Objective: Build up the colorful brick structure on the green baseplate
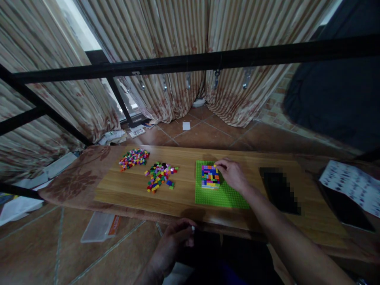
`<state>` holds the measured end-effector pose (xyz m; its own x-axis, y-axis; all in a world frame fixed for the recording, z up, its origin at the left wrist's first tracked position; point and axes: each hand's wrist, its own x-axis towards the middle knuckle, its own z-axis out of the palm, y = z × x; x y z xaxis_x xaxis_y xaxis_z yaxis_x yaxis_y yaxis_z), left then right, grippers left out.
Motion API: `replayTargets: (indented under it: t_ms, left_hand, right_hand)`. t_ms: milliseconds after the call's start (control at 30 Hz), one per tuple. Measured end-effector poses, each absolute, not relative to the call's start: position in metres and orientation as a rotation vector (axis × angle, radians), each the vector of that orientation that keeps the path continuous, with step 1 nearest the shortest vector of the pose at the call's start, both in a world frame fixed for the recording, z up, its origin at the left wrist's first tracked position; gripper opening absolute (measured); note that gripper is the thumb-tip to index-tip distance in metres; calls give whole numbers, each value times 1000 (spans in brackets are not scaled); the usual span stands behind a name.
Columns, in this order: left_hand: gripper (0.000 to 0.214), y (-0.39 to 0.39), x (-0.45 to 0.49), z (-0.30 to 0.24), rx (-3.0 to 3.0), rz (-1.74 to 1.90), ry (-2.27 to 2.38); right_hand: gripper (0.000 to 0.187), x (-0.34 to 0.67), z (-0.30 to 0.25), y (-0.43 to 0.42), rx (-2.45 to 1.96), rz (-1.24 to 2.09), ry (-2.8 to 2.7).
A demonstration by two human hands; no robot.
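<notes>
A green baseplate [225,196] lies on the wooden board, bearing a block of multicoloured toy bricks [210,176] stacked in rows. My right hand [233,172] reaches over the plate from the right, its fingers pinched on a small yellow brick [215,166] at the top right corner of the stack. Whether that brick is pressed down cannot be made out. Below the board's front edge, my left hand [177,237] is closed, with a small whitish brick [193,228] between thumb and fingertips.
Two heaps of loose bricks, a farther one [134,158] and a nearer one [160,176], lie left of the plate on the wooden board [118,190]. A dark, partly pixelated tablet [279,190] rests right. A printed sheet [353,186] lies far right; a clear plastic box [97,227] sits on the floor.
</notes>
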<state>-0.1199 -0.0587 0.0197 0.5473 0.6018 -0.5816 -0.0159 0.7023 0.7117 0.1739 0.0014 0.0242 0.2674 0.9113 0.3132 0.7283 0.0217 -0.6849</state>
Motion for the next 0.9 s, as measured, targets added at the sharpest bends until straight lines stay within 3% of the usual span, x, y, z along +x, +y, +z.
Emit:
replayTargets:
  t_ms: [900]
  left_hand:
    - [26, -51, -106, 19, 716, 433, 917]
  right_hand:
    - [31, 174, 30, -4, -1724, 176, -1863]
